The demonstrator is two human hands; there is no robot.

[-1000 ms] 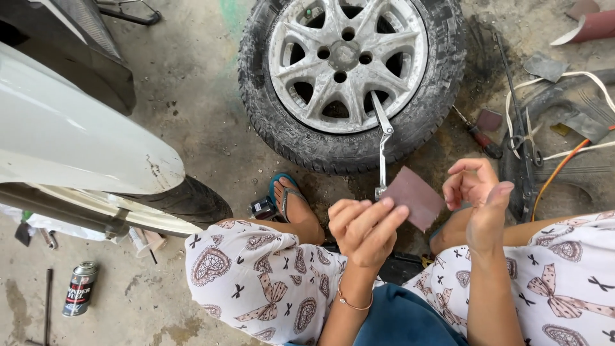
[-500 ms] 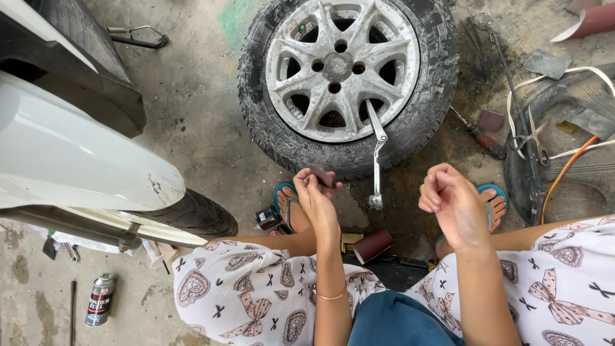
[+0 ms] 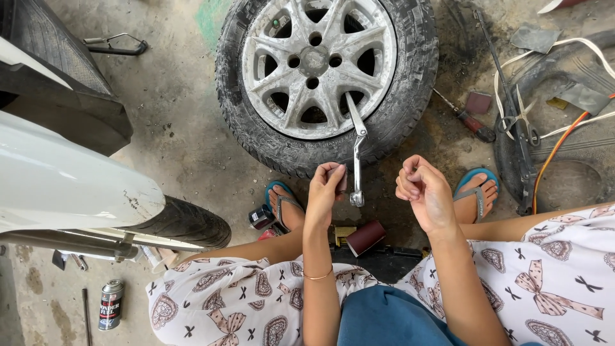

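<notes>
1. My left hand [image 3: 325,189] is raised in front of me, fingers pinched on a small dark reddish piece [image 3: 343,179], which looks like a scrap of sandpaper; most of it is hidden behind my fingers.
2. My right hand [image 3: 424,192] hovers just beside it, apart from it, fingers loosely curled and holding nothing that I can see.
3. I judge the step in hand to be getting the abrasive piece gripped properly; the next move calls for a firm hold and a reach forward to the wheel [image 3: 320,64].
4. The wheel lies flat just beyond both hands: a dull, scuffed silver alloy rim in a worn black tyre [image 3: 419,70].
5. A metal wrench [image 3: 356,150] leans from the rim toward my left hand.
6. A roll of sandpaper [image 3: 365,237] lies below my hands, between my knees.
</notes>
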